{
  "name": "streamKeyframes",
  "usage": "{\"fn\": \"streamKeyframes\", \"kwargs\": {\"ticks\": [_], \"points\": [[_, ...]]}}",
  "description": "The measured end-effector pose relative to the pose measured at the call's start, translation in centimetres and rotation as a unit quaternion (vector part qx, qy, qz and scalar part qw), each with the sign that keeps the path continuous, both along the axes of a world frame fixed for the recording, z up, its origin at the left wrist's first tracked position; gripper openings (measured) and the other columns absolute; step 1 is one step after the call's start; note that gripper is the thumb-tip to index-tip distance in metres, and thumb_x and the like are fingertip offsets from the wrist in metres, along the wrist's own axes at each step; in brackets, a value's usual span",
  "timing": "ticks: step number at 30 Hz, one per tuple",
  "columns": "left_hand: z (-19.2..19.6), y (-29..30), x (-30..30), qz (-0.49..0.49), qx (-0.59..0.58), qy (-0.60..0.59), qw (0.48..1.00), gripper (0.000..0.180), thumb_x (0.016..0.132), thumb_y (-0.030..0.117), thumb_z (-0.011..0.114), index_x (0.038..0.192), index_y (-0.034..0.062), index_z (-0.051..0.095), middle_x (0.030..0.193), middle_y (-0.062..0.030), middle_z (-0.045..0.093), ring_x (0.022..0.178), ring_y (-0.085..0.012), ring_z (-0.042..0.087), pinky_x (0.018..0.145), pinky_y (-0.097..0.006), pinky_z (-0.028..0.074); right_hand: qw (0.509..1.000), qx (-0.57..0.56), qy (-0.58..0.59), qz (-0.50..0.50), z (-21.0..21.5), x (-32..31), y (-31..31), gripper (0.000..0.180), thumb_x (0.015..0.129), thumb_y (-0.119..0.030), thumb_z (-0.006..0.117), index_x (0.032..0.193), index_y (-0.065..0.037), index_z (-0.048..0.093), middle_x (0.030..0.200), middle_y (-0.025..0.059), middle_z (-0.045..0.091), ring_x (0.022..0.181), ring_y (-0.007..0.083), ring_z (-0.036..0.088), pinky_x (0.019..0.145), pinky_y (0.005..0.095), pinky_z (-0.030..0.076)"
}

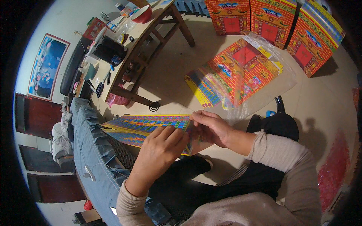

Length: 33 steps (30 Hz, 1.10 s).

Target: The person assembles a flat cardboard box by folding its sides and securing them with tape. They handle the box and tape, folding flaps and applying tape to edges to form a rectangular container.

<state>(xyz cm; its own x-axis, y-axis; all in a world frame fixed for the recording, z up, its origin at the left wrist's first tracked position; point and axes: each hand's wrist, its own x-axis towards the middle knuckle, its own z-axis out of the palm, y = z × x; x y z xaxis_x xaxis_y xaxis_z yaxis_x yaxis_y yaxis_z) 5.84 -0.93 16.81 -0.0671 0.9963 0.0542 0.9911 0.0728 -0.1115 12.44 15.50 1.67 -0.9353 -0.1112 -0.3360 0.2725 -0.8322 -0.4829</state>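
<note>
A colourful printed cardboard piece (147, 122), patterned in blue, yellow and green, lies across my lap and stretches away to the left, with its layers a little apart at the far end. My left hand (160, 150) is closed over its near right part, fingers bent along the edge. At the right end, my right hand (217, 130) pinches the edge between thumb and fingers. Its lower fingers are partly in shadow behind the card's corner. Flat sheets with a red brick print (245, 62) lie on the floor ahead, in and beside a clear plastic bag (281, 88).
Three standing brick-print boxes (268, 22) are at the back right. A wooden table (130, 51) at the left carries a black appliance (109, 50) and a red bowl (142, 15). A blue-covered seat (98, 188) runs along my left. Red plastic (333, 169) lies on the floor at right.
</note>
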Motion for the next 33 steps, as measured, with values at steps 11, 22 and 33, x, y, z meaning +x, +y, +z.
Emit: {"fn": "streamKeyframes", "kwargs": {"ticks": [11,22,33], "points": [[0.2,0.1,0.1,0.002,-0.009,0.008,1.000,0.023,0.076,0.011,0.065,0.098,0.0028,0.065,0.093,-0.0057,0.058,0.089,-0.0206,0.062,0.078,-0.034,0.052,0.999,0.036,0.019,-0.013,-0.5,-0.6,0.5,0.022,0.103,-0.031,0.066,0.093,-0.012,0.060,0.085,-0.0033,0.057,0.074,0.0087,0.053,0.066,0.0271,0.050],[-0.2,-0.2,0.0,-0.004,0.003,0.011,1.000,0.023,0.076,0.012,0.065,0.097,0.0034,0.065,0.093,-0.0057,0.056,0.091,-0.0214,0.061,0.079,-0.035,0.052,0.960,0.258,-0.025,0.106,1.8,-2.4,3.4,0.025,0.096,-0.035,0.073,0.089,-0.011,0.067,0.076,-0.0051,0.057,0.062,0.0036,0.044,0.054,0.0211,0.032],[-0.4,-0.4,-0.2,-0.007,0.000,0.004,1.000,0.022,0.077,0.012,0.064,0.097,0.0030,0.065,0.093,-0.0070,0.057,0.090,-0.0222,0.061,0.080,-0.036,0.051,0.910,0.346,-0.058,0.221,2.5,-4.9,4.3,0.036,0.086,-0.044,0.082,0.074,-0.014,0.066,0.069,-0.0051,0.053,0.054,0.0053,0.039,0.045,0.0230,0.024]]}}
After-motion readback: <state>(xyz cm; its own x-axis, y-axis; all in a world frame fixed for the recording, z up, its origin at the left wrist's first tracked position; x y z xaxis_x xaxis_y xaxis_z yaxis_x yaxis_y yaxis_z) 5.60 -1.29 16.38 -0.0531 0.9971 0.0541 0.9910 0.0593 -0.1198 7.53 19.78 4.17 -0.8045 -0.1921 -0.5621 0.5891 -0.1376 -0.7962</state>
